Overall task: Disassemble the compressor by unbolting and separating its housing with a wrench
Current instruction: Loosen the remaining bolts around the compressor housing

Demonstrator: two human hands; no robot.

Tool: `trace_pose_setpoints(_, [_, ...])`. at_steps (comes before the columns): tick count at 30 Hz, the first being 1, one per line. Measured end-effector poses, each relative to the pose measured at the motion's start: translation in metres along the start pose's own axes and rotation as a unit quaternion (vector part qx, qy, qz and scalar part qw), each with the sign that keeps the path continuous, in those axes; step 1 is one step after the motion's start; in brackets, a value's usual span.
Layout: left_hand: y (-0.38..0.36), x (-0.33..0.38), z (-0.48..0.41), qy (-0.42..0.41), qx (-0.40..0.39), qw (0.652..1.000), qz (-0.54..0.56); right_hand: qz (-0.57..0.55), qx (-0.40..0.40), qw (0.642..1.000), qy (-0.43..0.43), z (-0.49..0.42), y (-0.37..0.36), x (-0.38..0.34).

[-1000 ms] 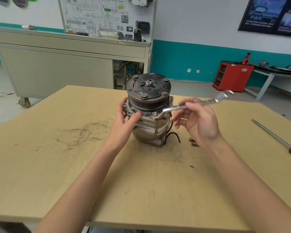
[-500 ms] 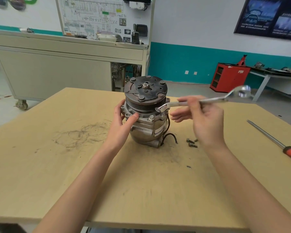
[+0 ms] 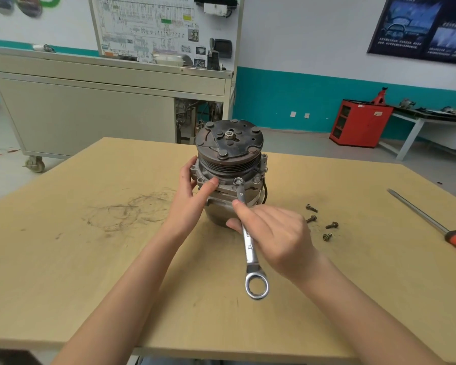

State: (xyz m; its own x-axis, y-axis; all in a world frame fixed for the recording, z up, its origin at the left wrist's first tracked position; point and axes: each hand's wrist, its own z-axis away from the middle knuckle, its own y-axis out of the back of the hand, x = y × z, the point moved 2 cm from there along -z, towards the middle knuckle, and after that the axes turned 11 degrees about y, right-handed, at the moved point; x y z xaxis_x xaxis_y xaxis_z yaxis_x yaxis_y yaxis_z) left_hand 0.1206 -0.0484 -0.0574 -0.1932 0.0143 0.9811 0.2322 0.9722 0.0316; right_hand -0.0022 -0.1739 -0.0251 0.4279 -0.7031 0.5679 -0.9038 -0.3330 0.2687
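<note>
Compressor [image 3: 228,169] stood upright mid-table [image 3: 90,272]; left hand [image 3: 192,196] gripped its nine o'clock flank, right hand [image 3: 271,238] clenched the wrench [image 3: 248,242], ring end seated on the six o'clock bolt [image 3: 238,181]

wrench [image 3: 249,247] shank stamped "12", other lettering unreadable

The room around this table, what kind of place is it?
Probably an automotive training workshop: a wiring-diagram board stands on a wheeled bench, a red tool cabinet sits by the wall, and a compressor is being unbolted.
</note>
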Motion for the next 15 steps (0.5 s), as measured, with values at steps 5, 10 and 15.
trace_pose_setpoints(5, [0.0,-0.001,-0.002,0.002,-0.001,1.0,-0.003,-0.004,0.014,1.0,-0.022,0.003,0.0,0.003])
trace_pose_setpoints(10, [0.001,-0.001,-0.001,0.004,-0.005,1.0,0.006,-0.129,0.04,0.983,-0.128,0.018,-0.002,0.003])
trace_pose_setpoints(15, [0.0,-0.001,-0.001,0.005,-0.001,1.0,0.002,-0.547,0.153,0.631,-0.529,0.029,-0.007,0.042])
